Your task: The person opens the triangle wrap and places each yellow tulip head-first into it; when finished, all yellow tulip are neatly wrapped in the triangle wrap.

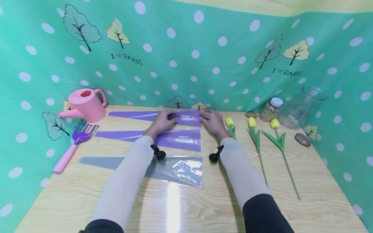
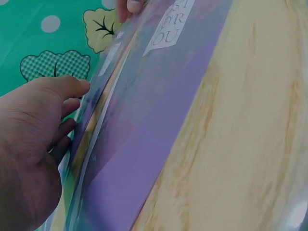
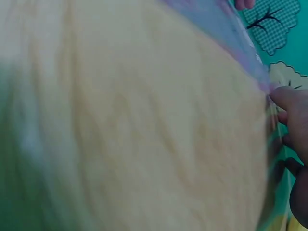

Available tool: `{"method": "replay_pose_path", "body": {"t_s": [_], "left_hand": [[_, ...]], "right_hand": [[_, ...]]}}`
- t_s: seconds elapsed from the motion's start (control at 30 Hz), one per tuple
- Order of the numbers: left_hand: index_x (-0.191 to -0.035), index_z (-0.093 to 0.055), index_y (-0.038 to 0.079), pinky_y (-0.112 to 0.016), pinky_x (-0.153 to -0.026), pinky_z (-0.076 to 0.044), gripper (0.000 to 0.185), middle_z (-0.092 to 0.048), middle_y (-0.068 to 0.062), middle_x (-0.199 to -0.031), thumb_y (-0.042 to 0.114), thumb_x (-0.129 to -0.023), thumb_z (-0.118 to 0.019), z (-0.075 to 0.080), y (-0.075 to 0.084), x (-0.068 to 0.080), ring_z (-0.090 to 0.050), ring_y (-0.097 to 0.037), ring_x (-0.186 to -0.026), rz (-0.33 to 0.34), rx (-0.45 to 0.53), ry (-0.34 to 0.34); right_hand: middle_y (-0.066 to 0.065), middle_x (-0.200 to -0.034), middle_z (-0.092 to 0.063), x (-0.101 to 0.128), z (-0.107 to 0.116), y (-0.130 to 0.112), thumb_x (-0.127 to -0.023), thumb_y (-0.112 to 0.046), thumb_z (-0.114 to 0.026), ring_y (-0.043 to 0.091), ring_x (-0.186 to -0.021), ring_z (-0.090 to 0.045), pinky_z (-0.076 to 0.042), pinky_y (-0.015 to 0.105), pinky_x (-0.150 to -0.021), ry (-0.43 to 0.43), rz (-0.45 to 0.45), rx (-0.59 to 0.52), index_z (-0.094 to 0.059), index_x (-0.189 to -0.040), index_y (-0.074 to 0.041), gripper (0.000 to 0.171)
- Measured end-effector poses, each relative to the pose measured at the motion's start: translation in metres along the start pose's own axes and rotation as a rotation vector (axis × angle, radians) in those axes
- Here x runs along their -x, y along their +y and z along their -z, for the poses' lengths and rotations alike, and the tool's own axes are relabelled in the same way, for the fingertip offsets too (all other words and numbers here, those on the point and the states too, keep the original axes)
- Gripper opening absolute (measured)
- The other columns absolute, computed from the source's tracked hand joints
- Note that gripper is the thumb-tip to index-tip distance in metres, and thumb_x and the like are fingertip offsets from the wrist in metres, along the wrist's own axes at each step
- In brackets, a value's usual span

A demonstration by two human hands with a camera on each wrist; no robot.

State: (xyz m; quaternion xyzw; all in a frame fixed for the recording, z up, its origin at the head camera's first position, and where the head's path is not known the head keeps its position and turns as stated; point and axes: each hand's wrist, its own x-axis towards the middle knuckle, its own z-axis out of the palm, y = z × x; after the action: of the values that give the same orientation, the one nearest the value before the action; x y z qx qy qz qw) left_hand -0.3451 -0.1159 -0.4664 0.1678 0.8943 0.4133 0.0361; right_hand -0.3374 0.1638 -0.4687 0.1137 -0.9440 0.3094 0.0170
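Three cone-shaped flower sleeves lie on the wooden table (image 1: 291,207). Both hands are at the wide end of the far purple sleeve (image 1: 145,115). My left hand (image 1: 172,117) pinches its edge, thumb on top and fingers curled beneath, as the left wrist view shows: left hand (image 2: 72,101), sleeve (image 2: 144,144). My right hand (image 1: 205,117) grips the opposite corner; in the blurred right wrist view its thumb (image 3: 286,98) touches the sleeve's edge (image 3: 226,24). A second purple sleeve (image 1: 177,139) and a grey-clear sleeve (image 1: 180,170) lie nearer me, under my forearms.
Three yellow tulips (image 1: 256,136) lie to the right of my hands. A jar (image 1: 271,110), a glass vase (image 1: 300,106) and stones (image 1: 302,139) stand at the back right. A pink watering can (image 1: 85,105) and a purple garden fork (image 1: 77,139) are at the left.
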Motion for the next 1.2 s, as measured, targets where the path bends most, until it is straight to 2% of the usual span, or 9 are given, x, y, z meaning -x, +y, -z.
{"method": "replay_pose_path", "body": {"t_s": [0.13,0.4,0.47,0.6,0.67,0.77,0.87,1.1,1.2], "left_hand": [[-0.137,-0.064,0.006,-0.045,-0.125,-0.035,0.041,-0.062,-0.013,-0.145,0.015,-0.097,-0.070,-0.002,0.000,-0.002,-0.052,-0.033,-0.142,-0.010,-0.012,0.007],[-0.135,-0.066,0.008,-0.046,-0.124,-0.036,0.037,-0.063,-0.012,-0.144,0.015,-0.098,-0.068,-0.005,0.002,-0.004,-0.054,-0.032,-0.140,0.009,-0.025,0.030],[-0.135,-0.066,0.008,-0.046,-0.123,-0.037,0.037,-0.064,-0.012,-0.142,0.015,-0.098,-0.069,-0.007,0.004,-0.006,-0.055,-0.032,-0.138,0.008,-0.027,0.035],[-0.133,-0.067,0.008,-0.046,-0.120,-0.041,0.037,-0.069,-0.013,-0.135,0.015,-0.098,-0.071,-0.009,0.007,-0.010,-0.060,-0.032,-0.132,-0.003,-0.039,0.058],[-0.132,-0.068,0.008,-0.045,-0.119,-0.042,0.036,-0.071,-0.013,-0.131,0.015,-0.097,-0.072,-0.010,0.008,-0.012,-0.063,-0.032,-0.129,0.002,-0.050,0.074],[-0.128,-0.070,0.010,-0.045,-0.116,-0.045,0.034,-0.074,-0.013,-0.126,0.016,-0.095,-0.074,-0.010,0.009,-0.014,-0.066,-0.032,-0.125,0.017,-0.068,0.097],[-0.126,-0.072,0.011,-0.045,-0.115,-0.045,0.032,-0.074,-0.013,-0.125,0.017,-0.095,-0.075,-0.011,0.011,-0.015,-0.066,-0.031,-0.123,0.035,-0.078,0.114],[-0.119,-0.077,0.008,-0.044,-0.116,-0.046,0.025,-0.074,-0.012,-0.127,0.017,-0.096,-0.074,-0.014,0.010,-0.013,-0.065,-0.032,-0.127,0.064,-0.009,0.180],[-0.116,-0.078,0.008,-0.045,-0.116,-0.046,0.023,-0.075,-0.013,-0.125,0.018,-0.096,-0.074,-0.016,0.008,-0.012,-0.065,-0.032,-0.127,0.087,0.027,0.205]], "right_hand": [[0.007,-0.145,-0.060,-0.002,-0.006,-0.001,-0.098,-0.032,-0.070,0.031,-0.136,-0.047,-0.031,0.054,-0.118,0.063,-0.020,0.046,-0.072,-0.129,-0.017,0.034],[0.004,-0.139,-0.065,-0.003,-0.013,0.000,-0.098,-0.028,-0.070,0.027,-0.131,-0.052,-0.032,0.053,-0.116,0.154,-0.044,0.020,-0.078,-0.117,-0.020,0.022],[0.004,-0.142,-0.064,-0.002,-0.013,-0.001,-0.099,-0.027,-0.069,0.029,-0.136,-0.050,-0.029,0.053,-0.120,0.163,-0.061,-0.003,-0.077,-0.118,-0.019,0.022],[0.006,-0.153,-0.056,-0.003,-0.010,-0.006,-0.099,-0.025,-0.069,0.032,-0.148,-0.042,-0.015,0.054,-0.130,0.179,-0.082,-0.112,-0.076,-0.121,-0.016,0.024],[0.008,-0.154,-0.055,-0.005,-0.008,-0.011,-0.099,-0.022,-0.068,0.032,-0.150,-0.040,-0.013,0.054,-0.132,0.188,-0.067,-0.151,-0.076,-0.119,-0.013,0.023],[0.010,-0.145,-0.060,-0.008,-0.005,-0.016,-0.099,-0.019,-0.068,0.031,-0.142,-0.046,-0.025,0.052,-0.128,0.205,-0.032,-0.177,-0.076,-0.116,-0.011,0.021],[0.009,-0.132,-0.066,-0.010,-0.002,-0.021,-0.099,-0.018,-0.069,0.029,-0.129,-0.052,-0.037,0.048,-0.118,0.218,-0.003,-0.177,-0.077,-0.114,-0.010,0.019],[0.007,-0.129,-0.064,-0.010,0.001,-0.027,-0.098,-0.017,-0.070,0.028,-0.127,-0.052,-0.040,0.048,-0.115,0.218,-0.033,-0.235,-0.078,-0.112,-0.013,0.016],[0.007,-0.130,-0.062,-0.008,-0.001,-0.028,-0.098,-0.015,-0.069,0.028,-0.124,-0.053,-0.045,0.048,-0.110,0.210,-0.056,-0.273,-0.077,-0.115,-0.014,0.018]]}}
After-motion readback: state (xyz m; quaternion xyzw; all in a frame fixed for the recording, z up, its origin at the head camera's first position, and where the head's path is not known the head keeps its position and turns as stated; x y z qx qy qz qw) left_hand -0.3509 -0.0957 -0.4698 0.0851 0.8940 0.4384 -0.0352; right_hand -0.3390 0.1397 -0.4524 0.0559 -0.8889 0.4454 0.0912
